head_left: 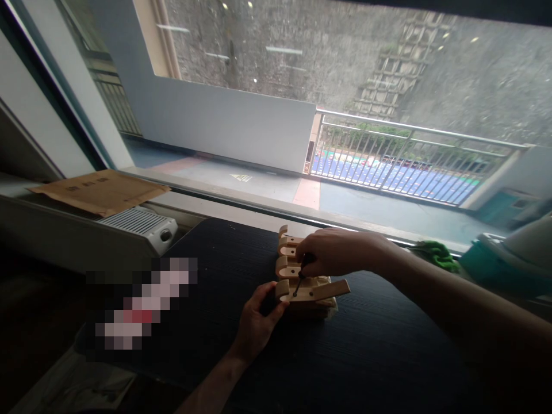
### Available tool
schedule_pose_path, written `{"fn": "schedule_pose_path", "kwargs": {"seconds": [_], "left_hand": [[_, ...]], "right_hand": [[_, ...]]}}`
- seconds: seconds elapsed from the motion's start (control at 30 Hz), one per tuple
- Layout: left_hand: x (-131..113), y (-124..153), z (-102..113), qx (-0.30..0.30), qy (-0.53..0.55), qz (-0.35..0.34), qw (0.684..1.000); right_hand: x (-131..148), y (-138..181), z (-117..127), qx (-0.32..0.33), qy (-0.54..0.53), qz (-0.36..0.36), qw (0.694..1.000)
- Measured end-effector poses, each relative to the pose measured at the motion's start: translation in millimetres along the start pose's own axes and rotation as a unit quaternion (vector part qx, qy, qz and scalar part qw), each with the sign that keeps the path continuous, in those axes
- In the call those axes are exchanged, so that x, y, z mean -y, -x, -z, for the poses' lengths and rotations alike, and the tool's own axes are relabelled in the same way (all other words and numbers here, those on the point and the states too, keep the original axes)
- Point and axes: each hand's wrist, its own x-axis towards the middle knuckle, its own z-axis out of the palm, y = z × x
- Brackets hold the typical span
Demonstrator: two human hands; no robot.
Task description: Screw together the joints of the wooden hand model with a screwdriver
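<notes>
A pale wooden rack with several curved hooks [282, 265] lies on the dark table. Its nearest hooked piece [330, 290] has dark screw holes or screws along it and a straight end pointing right. My left hand [255, 322] pinches the curved end of this piece between thumb and fingers. Closed around the dark handle of a screwdriver [298, 284], my right hand [321, 253] is above the rack. The screwdriver's thin shaft slants down to a dark spot on the nearest piece. Most of the handle is hidden by my fingers.
The black table [207, 299] stands against a window ledge. A brown paper envelope [103, 190] rests on a white vented unit [142, 221] at left. To the right are a green cloth [435, 255] and a teal bucket [483, 261]. A blurred patch covers something at the table's left.
</notes>
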Motion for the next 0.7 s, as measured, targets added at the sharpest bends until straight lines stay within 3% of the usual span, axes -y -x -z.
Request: {"fn": "schedule_pose_path", "kwargs": {"seconds": [0.47,0.7], "left_hand": [[-1.3,0.4,1.1,0.002,0.004,0.004,1.0],[-0.5,0.2,0.8,-0.001,0.004,0.015,1.0]], "right_hand": [[-1.2,0.1,-3.0,-0.006,-0.004,-0.007,1.0],[0.8,6.4,2.2,-0.025,-0.019,0.024,0.999]]}}
